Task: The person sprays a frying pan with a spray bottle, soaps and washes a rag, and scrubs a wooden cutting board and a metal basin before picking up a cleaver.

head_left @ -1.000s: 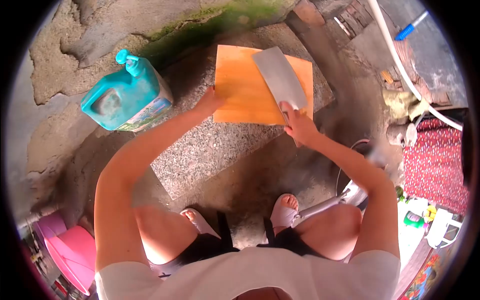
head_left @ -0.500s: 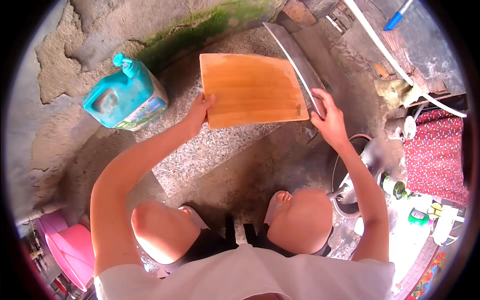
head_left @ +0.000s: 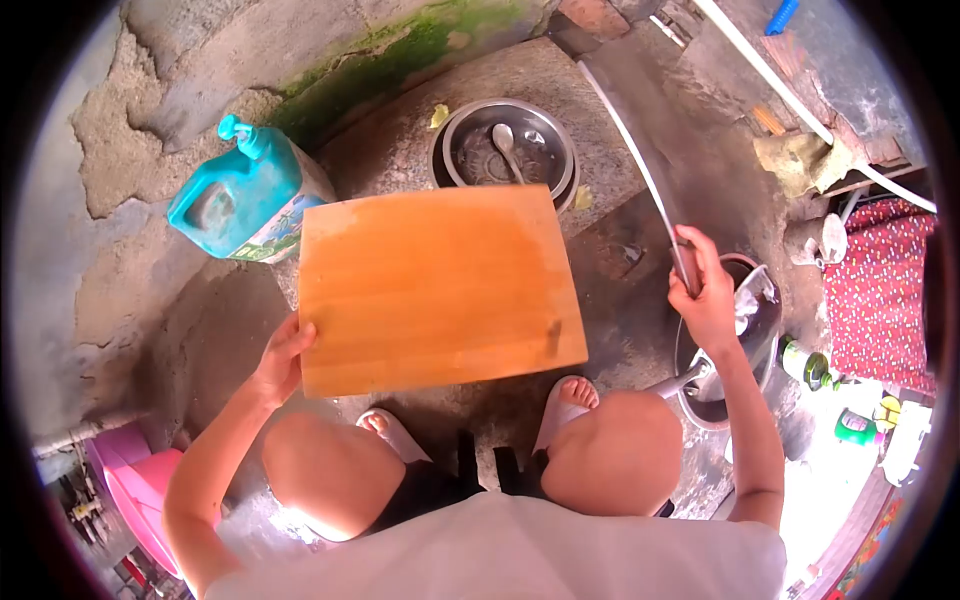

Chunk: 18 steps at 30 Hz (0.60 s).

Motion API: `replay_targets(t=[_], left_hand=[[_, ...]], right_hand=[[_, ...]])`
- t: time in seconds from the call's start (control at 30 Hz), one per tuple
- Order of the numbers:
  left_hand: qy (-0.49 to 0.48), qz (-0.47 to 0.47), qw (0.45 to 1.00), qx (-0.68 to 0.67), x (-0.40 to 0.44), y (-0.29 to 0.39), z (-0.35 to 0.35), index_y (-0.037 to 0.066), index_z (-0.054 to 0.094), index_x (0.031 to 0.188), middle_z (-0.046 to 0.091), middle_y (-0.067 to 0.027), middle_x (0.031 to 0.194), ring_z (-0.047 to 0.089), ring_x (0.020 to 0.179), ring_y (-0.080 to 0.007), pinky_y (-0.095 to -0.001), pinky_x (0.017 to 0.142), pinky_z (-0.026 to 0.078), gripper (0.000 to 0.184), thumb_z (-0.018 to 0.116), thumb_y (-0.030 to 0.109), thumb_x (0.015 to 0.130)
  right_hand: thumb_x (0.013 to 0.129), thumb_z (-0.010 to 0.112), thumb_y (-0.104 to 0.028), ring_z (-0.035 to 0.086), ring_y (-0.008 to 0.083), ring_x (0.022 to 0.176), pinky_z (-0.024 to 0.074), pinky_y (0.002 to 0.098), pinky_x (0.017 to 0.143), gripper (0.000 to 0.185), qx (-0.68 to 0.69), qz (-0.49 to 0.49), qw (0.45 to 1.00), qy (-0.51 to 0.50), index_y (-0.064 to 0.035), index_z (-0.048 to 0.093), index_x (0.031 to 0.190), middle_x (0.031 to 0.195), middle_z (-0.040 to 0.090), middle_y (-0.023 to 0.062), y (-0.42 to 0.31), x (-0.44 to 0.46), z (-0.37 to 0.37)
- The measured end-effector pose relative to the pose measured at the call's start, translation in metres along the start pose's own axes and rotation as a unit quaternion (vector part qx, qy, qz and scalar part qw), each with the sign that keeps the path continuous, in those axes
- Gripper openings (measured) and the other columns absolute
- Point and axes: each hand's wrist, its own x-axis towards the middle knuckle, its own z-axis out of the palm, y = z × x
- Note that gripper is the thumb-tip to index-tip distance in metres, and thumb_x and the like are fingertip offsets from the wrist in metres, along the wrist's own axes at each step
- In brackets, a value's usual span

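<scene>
My left hand (head_left: 284, 362) grips the left edge of a wooden cutting board (head_left: 440, 290), its thumb lying on the top face. The board is raised in front of my knees and partly covers a metal bowl (head_left: 462, 125) behind it. A metal spoon (head_left: 507, 148) lies in that bowl. My right hand (head_left: 708, 295) is closed around the handle of a long knife (head_left: 640, 155), apart from the board's right side. The blade points up and away from me and shows nearly edge-on. The bowl sits on a speckled stone slab (head_left: 600, 120).
A turquoise jug (head_left: 237, 200) with a pump top stands left by the mossy wall. Beyond my right forearm is a dark round basin (head_left: 765, 350) with metal items in it. A pink tub (head_left: 150, 490) is at lower left. A white pipe (head_left: 765, 70) crosses the upper right.
The cutting board has come toward me and left, uncovering the bowl and spoon on the slab. My right hand has moved right and slightly nearer, turning the knife blade more edge-on.
</scene>
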Motion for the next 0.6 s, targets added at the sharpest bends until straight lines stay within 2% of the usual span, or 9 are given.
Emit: replay_targets(t=[0.07,0.13,0.2,0.23,0.3,0.37,0.47,0.53,0.6], left_hand=[[0.0,-0.004,1.0,0.016,-0.001,-0.013,-0.004,0.003,0.031,0.128,0.047,-0.0075,0.12,0.045,0.111,-0.0161,-0.0317,0.092,0.037,0.062,0.059,0.033,0.08],[0.0,-0.005,1.0,0.025,-0.003,-0.031,-0.013,0.003,0.031,0.127,0.048,-0.0073,0.119,0.045,0.11,-0.0156,-0.0312,0.091,0.037,0.062,0.059,0.032,0.08],[-0.007,-0.005,0.999,0.031,-0.006,-0.05,-0.038,0.003,0.031,0.127,0.048,-0.0069,0.118,0.045,0.111,-0.0151,-0.0307,0.091,0.037,0.061,0.059,0.031,0.08],[0.006,0.007,1.0,0.03,-0.01,-0.063,-0.051,0.003,0.032,0.127,0.048,-0.0067,0.118,0.046,0.108,-0.0139,-0.03,0.089,0.039,0.061,0.059,0.031,0.081],[0.031,0.033,0.999,0.028,-0.023,-0.094,-0.081,0.003,0.032,0.127,0.049,-0.0063,0.117,0.048,0.102,-0.0115,-0.0287,0.086,0.041,0.06,0.058,0.031,0.081],[0.047,0.036,0.996,0.059,-0.033,-0.115,-0.11,0.003,0.033,0.126,0.05,-0.0045,0.112,0.048,0.093,-0.0087,-0.0246,0.077,0.041,0.058,0.058,0.031,0.081],[0.08,0.061,0.994,0.03,-0.035,-0.168,-0.144,0.003,0.036,0.123,0.052,-0.0017,0.102,0.046,0.083,-0.0056,-0.0193,0.064,0.037,0.056,0.058,0.032,0.082],[0.11,0.066,0.992,0.005,-0.041,-0.176,-0.142,0.003,0.037,0.121,0.051,0.0002,0.095,0.044,0.079,-0.0045,-0.0173,0.06,0.034,0.054,0.058,0.033,0.082],[0.133,0.058,0.989,0.005,-0.043,-0.161,-0.121,0.003,0.038,0.12,0.05,0.001,0.093,0.044,0.081,-0.0047,-0.0175,0.062,0.032,0.052,0.057,0.033,0.082]], right_hand=[[0.066,0.053,0.008,0.051,0.0127,0.063,0.0432,0.0234,0.062,0.054,-0.038,-0.044,0.998,-0.01,-0.0104,0.044,0.115,0.086,0.056,0.0062,0.0,0.005,0.011],[0.066,0.054,0.006,0.059,0.0257,0.076,0.0466,0.0307,0.068,0.052,-0.063,-0.117,0.991,-0.02,-0.0096,0.044,0.114,0.097,0.057,0.0106,0.009,0.017,0.026],[0.067,0.054,0.002,0.058,0.0316,0.083,0.0472,0.0355,0.069,0.049,-0.102,-0.131,0.986,-0.036,-0.01,0.044,0.114,0.102,0.056,0.0125,0.023,0.031,0.045],[0.07,0.054,-0.002,0.058,0.0339,0.08,0.0476,0.038,0.066,0.049,-0.133,-0.14,0.98,-0.048,-0.0117,0.042,0.116,0.099,0.056,0.0145,0.023,0.039,0.054],[0.07,0.054,-0.003,0.057,0.0352,0.076,0.0476,0.0396,0.065,0.051,-0.184,-0.143,0.971,-0.058,-0.0131,0.04,0.118,0.095,0.055,0.0154,0.03,0.054,0.077],[0.071,0.055,-0.004,0.057,0.0367,0.071,0.0476,0.0426,0.061,0.053,-0.217,-0.151,0.962,-0.063,-0.0144,0.038,0.12,0.089,0.054,0.0175,0.04,0.069,0.103],[0.071,0.056,-0.004,0.057,0.0374,0.07,0.0476,0.0434,0.061,0.053,-0.224,-0.155,0.961,-0.058,-0.0138,0.038,0.12,0.089,0.054,0.0187,0.039,0.085,0.135],[0.072,0.058,-0.004,0.057,0.0374,0.073,0.0475,0.0437,0.063,0.054,-0.237,-0.161,0.956,-0.06,-0.0129,0.038,0.122,0.091,0.053,0.0197,0.04,0.09,0.152],[0.072,0.058,-0.004,0.057,0.0372,0.076,0.0476,0.0437,0.064,0.055,-0.237,-0.168,0.956,-0.049,-0.0122,0.039,0.122,0.092,0.053,0.0198,0.04,0.095,0.164]])
